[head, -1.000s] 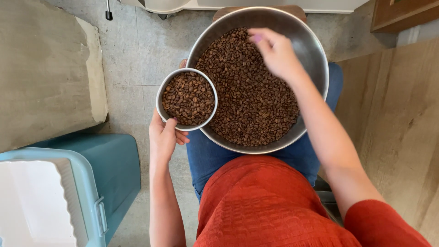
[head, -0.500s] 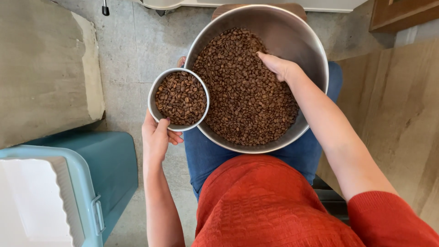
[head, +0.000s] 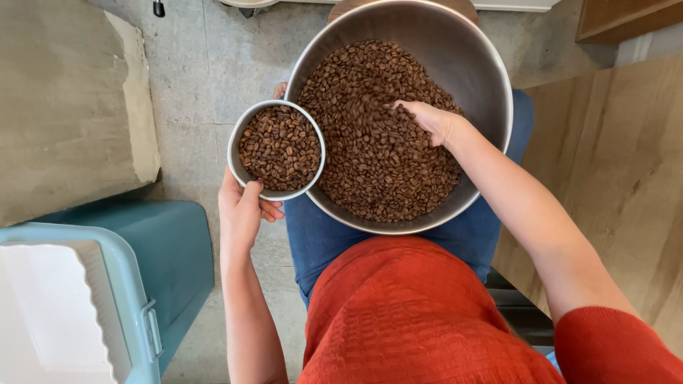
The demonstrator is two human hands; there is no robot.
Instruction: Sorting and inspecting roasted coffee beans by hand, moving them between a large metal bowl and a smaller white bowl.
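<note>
A large steel bowl [head: 477,78] rests on my lap, holding a heap of roasted coffee beans [head: 377,163]. My right hand [head: 425,119] lies in the beans near the middle of the heap, fingers bent and pointing left, blurred at the tips. My left hand [head: 242,210] grips from below a small steel bowl [head: 245,178] filled with coffee beans [head: 279,148]. The small bowl is held against the big bowl's left rim.
A teal plastic bin [head: 142,277] with a white liner stands at the lower left on the grey tiled floor [head: 206,71]. A brown sack or cardboard slab [head: 64,99] lies at the upper left. Wooden panelling [head: 626,185] runs along the right.
My right hand has come down from the bowl's far rim toward the middle of the beans, sweeping leftward. The small bowl has shifted slightly down and left with my left hand.
</note>
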